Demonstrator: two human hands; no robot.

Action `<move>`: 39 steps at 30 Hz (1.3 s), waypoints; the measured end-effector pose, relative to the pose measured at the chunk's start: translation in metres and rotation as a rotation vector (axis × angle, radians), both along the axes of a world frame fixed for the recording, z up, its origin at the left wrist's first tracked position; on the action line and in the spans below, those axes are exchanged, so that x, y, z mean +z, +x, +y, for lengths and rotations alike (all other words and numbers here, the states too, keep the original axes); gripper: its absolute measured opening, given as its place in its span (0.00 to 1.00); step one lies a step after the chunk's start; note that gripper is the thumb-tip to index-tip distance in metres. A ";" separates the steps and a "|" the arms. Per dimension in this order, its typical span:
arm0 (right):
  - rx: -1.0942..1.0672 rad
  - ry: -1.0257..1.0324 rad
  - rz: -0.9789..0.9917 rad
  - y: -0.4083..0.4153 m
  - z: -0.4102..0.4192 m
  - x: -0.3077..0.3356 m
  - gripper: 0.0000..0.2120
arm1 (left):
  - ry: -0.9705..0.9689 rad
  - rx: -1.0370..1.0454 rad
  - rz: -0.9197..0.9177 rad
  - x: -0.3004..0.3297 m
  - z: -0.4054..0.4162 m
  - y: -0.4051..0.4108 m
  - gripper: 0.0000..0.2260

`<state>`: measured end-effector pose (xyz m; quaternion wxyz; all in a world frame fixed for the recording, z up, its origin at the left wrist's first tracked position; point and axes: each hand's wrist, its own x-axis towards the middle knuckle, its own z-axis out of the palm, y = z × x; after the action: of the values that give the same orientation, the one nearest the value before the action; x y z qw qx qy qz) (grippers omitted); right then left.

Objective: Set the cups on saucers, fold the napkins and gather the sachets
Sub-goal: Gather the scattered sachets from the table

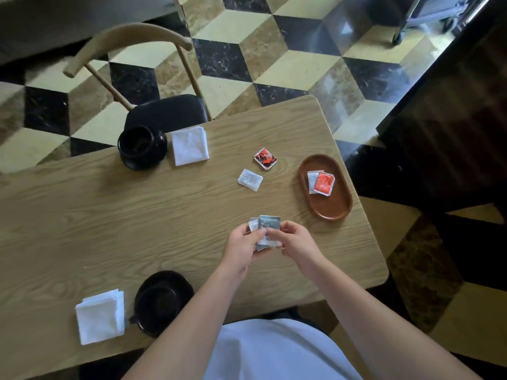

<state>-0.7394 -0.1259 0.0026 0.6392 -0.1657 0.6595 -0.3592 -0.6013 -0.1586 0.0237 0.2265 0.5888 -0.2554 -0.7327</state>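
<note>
My left hand (245, 244) and my right hand (295, 242) together hold a small stack of silvery sachets (267, 226) above the table's middle. A red and black sachet (265, 158) and a white sachet (250, 179) lie loose on the wood beyond my hands. The brown oval tray (333, 208) at the right holds a white sachet (312, 181) and a red sachet (324, 183). One black cup (141, 144) stands on its saucer at the far left beside a folded white napkin (189, 145). Another black cup (157, 300) sits on a saucer near me, with a folded napkin (100, 316) to its left.
The wooden table (109, 215) ends in a rounded corner at the right (381, 272). A wooden chair with a black seat (167, 111) is pushed in at the far side. Chequered stone floor surrounds the table, and dark furniture (452, 133) stands to the right.
</note>
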 end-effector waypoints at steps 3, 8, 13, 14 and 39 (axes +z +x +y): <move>0.068 0.006 0.008 0.004 -0.019 0.002 0.08 | -0.013 0.042 -0.027 0.000 -0.012 0.009 0.07; 0.069 -0.037 0.170 -0.009 -0.072 -0.004 0.12 | -0.013 0.149 -0.065 -0.003 -0.036 0.025 0.07; 0.361 -0.053 0.675 -0.020 -0.137 -0.030 0.13 | 0.013 0.177 -0.091 -0.013 -0.056 0.034 0.06; 0.414 -0.054 0.749 -0.017 -0.147 -0.036 0.15 | 0.020 0.189 -0.097 -0.015 -0.059 0.035 0.06; 0.410 -0.044 0.792 -0.043 -0.226 -0.054 0.08 | 0.166 0.176 -0.111 -0.043 -0.098 0.045 0.05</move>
<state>-0.7829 -0.3522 -0.0514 0.3917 -0.4312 0.7993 -0.1478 -0.5563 -0.2564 -0.0192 0.2261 0.6652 -0.1531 -0.6949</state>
